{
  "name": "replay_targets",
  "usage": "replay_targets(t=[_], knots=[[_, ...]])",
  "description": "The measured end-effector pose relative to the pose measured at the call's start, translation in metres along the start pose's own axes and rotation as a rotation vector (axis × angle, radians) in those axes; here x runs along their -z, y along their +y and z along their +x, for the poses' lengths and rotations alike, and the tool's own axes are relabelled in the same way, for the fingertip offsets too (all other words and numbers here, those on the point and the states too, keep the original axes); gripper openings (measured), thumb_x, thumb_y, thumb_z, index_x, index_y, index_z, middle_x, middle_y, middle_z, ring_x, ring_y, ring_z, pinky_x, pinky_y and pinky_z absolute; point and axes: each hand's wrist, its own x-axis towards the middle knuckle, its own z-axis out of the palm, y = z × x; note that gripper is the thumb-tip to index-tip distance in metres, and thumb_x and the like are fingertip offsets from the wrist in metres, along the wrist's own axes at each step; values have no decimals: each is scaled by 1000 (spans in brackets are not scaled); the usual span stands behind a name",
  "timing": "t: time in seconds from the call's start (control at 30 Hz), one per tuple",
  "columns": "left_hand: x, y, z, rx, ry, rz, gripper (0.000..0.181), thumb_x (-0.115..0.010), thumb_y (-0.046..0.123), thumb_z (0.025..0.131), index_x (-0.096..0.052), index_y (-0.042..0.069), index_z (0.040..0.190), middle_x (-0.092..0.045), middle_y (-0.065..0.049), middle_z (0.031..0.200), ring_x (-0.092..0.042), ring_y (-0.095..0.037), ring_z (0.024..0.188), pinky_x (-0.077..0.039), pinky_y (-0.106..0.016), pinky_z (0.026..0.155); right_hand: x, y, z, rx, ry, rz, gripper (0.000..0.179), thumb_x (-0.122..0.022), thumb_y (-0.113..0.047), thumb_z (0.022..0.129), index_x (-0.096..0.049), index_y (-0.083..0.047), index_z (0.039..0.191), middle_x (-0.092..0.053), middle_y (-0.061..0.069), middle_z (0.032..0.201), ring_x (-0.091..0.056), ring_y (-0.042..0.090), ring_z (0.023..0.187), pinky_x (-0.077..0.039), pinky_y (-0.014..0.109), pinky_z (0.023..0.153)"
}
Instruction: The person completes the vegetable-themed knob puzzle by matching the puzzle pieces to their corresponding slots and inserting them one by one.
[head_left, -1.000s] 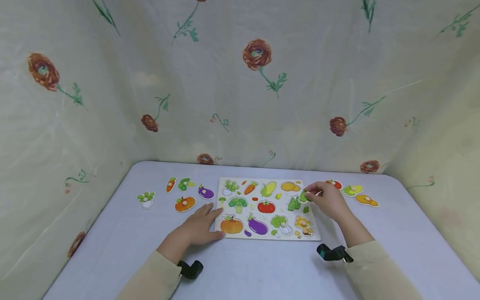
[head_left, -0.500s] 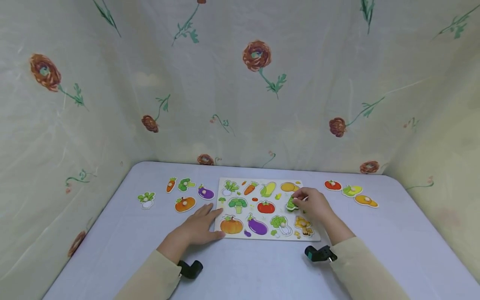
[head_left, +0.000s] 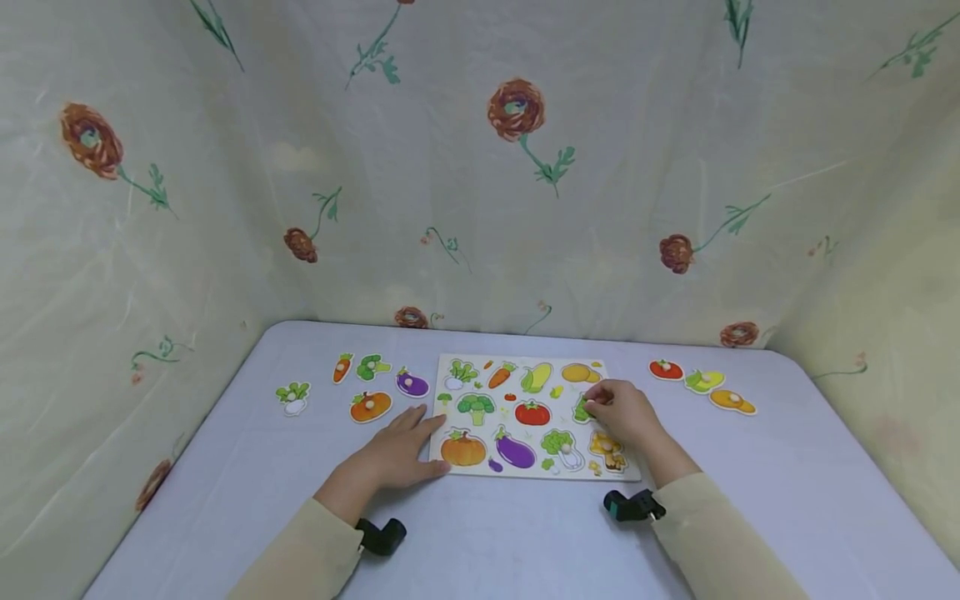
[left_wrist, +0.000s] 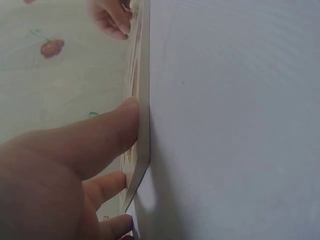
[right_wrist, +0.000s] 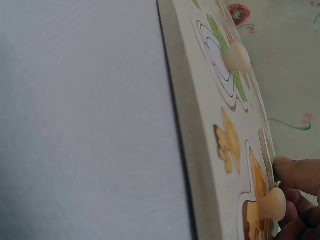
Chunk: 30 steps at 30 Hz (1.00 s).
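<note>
A white vegetable puzzle board point(head_left: 562, 418) lies flat on the table. My left hand point(head_left: 397, 450) rests on its left edge, fingers spread; in the left wrist view the thumb point(left_wrist: 107, 132) touches the board's side. My right hand point(head_left: 630, 412) pinches a green vegetable puzzle piece point(head_left: 579, 409) over its matching picture; the fingers hide most of it. Whether the piece lies flush I cannot tell. Just below, a mushroom piece with a knob point(right_wrist: 272, 204) and a leafy cabbage piece with a knob point(right_wrist: 236, 57) sit in the board.
Left of the board lie loose knobbed pieces: radish point(head_left: 293, 399), carrot point(head_left: 342, 368), broccoli point(head_left: 372, 367), eggplant point(head_left: 412, 383) and pumpkin point(head_left: 371, 407). On the right lie tomato point(head_left: 665, 370), corn point(head_left: 704, 382) and potato point(head_left: 732, 402) pieces. A flowered curtain point(head_left: 480, 208) surrounds the table.
My right hand has carried the green piece left from the board's right edge down onto its matching picture, then barely moved. The left hand has stayed in place.
</note>
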Motion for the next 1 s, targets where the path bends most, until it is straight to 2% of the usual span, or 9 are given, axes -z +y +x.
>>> replay_targets(t=[0.73, 1.0], knots=[[-2, -2, 1, 2, 6, 1, 77, -69, 51, 88, -39, 25, 153, -22, -10, 166, -18, -33, 155, -26, -60, 120, -2, 1, 6, -35, -17, -17, 17, -65, -18, 96, -67, -8, 110, -64, 9, 102, -54, 23, 94, -45, 30, 79], [-3, -3, 3, -2, 7, 9, 77, -69, 51, 88, -39, 25, 153, -22, -10, 166, -18, -32, 155, -26, -60, 121, 1, -2, 2, -21, -21, -24, 18, -65, -18, 96, -67, -7, 111, -64, 10, 101, -54, 23, 93, -45, 30, 78]])
